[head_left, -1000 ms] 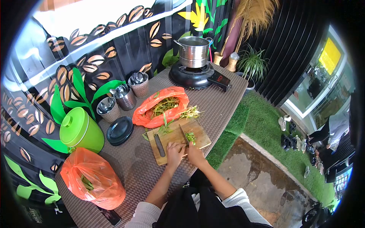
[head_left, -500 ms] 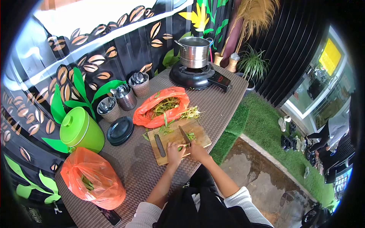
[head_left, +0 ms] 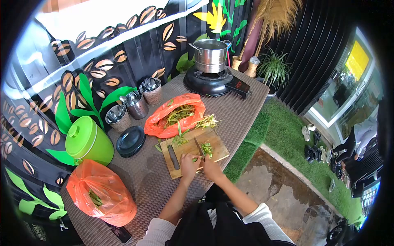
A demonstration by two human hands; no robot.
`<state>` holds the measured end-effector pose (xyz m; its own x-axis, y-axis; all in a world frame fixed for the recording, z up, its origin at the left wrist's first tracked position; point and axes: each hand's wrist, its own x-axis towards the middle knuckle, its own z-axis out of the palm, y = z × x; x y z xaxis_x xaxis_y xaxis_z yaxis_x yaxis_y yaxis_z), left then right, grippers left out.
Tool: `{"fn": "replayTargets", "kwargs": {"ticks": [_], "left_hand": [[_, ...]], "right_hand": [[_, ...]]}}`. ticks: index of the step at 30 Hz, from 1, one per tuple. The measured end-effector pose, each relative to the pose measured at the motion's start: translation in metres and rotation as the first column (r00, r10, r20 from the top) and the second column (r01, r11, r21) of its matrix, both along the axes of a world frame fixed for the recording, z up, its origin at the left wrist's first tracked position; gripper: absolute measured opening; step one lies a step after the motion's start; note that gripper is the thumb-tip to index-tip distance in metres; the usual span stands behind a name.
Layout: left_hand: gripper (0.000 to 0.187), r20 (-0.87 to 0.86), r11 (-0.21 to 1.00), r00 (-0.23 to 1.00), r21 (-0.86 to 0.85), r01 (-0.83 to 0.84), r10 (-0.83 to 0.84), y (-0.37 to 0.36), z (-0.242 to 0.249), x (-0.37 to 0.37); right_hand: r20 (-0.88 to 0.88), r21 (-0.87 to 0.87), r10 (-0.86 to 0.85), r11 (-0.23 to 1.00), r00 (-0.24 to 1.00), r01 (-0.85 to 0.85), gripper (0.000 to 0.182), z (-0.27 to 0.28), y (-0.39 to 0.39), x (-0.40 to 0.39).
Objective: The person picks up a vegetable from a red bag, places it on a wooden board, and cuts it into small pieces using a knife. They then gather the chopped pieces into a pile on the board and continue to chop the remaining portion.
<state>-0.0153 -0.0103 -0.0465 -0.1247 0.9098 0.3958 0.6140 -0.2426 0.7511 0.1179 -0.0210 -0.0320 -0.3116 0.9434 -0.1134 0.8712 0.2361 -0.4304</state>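
Note:
On the wooden cutting board [head_left: 185, 149], my right hand [head_left: 211, 169] is closed around the handle of a knife [head_left: 198, 145], its blade pointing away from me. My left hand [head_left: 189, 165] is pressed close beside it, fingers closed on green stems [head_left: 195, 160] that show only in part. A small heap of chopped greens [head_left: 207, 149] lies just right of the blade. Along the board's left side rests a second dark blade-like piece [head_left: 174, 158]. Loose leafy stalks [head_left: 179, 139] lie at the board's far edge, by an open orange plastic bag [head_left: 158, 129] full of greens.
At the far end a steel pot [head_left: 210, 57] stands on a black stove [head_left: 209, 84]. Several cutlery cups [head_left: 118, 119], black plates [head_left: 130, 141], a green lidded bucket [head_left: 90, 141], a tied orange bag [head_left: 102, 194] and a phone [head_left: 120, 233] line the left. A person [head_left: 361, 137] bends near shoes at right.
My right hand has shifted slightly toward my left hand, and the knife has moved a little with it. More of the chopped heap now shows beside the blade. The view has barely shifted.

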Motion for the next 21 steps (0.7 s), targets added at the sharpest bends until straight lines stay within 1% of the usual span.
{"fn": "replayTargets", "kwargs": {"ticks": [2,3,5,6,8,11,12,14,17,18,20,21], "left_hand": [[0.010,0.025,0.999,1.000,-0.040,0.006,-0.005,0.002,-0.002,-0.001],[0.010,0.026,0.999,1.000,-0.042,0.005,-0.004,0.001,-0.001,-0.001],[0.010,0.032,0.997,0.999,-0.070,0.026,-0.023,0.001,0.002,-0.003],[0.010,0.029,0.997,0.999,-0.071,0.024,-0.022,0.000,0.000,-0.003],[0.009,0.067,0.998,0.998,-0.058,0.020,-0.016,0.001,-0.002,-0.002],[0.009,0.116,0.996,0.993,-0.090,0.008,0.003,-0.005,0.006,-0.001],[0.009,0.118,0.996,0.993,-0.089,0.005,0.006,-0.005,0.003,-0.001],[0.009,0.095,0.999,0.995,-0.032,-0.014,0.017,-0.004,-0.007,-0.001],[0.009,0.054,1.000,0.998,-0.005,-0.016,0.016,-0.008,-0.004,-0.001],[0.009,0.052,1.000,0.999,-0.005,-0.013,0.013,-0.011,-0.002,0.000],[0.009,-0.050,0.996,0.999,0.089,-0.009,0.013,-0.015,0.003,0.000],[0.009,-0.052,0.996,0.999,0.092,-0.009,0.013,-0.017,0.003,0.000]], "right_hand": [[0.049,-0.012,-0.242,0.970,0.969,0.242,0.038,-0.001,-0.011,-0.015],[0.049,-0.013,-0.241,0.970,0.969,0.241,0.038,0.000,-0.009,-0.016],[0.017,-0.074,-0.254,0.964,0.967,0.255,0.038,0.003,0.001,-0.019],[0.015,-0.076,-0.253,0.964,0.967,0.253,0.038,0.003,0.005,-0.018],[-0.043,-0.062,-0.204,0.978,0.978,0.201,0.034,0.006,0.011,-0.013],[-0.059,-0.038,-0.159,0.987,0.985,0.157,0.030,0.024,-0.001,-0.008],[-0.058,-0.037,-0.156,0.987,0.986,0.154,0.030,0.019,-0.005,-0.010],[0.017,-0.004,-0.230,0.973,0.973,0.230,0.029,0.004,-0.015,-0.018],[-0.026,-0.046,-0.280,0.959,0.960,0.279,0.027,0.016,-0.011,-0.025],[-0.028,-0.047,-0.283,0.959,0.959,0.281,0.027,0.018,-0.006,-0.023],[0.007,-0.059,-0.193,0.979,0.981,0.193,0.024,0.024,0.007,-0.019],[0.005,-0.056,-0.193,0.980,0.981,0.193,0.024,0.024,0.007,-0.016]]}}
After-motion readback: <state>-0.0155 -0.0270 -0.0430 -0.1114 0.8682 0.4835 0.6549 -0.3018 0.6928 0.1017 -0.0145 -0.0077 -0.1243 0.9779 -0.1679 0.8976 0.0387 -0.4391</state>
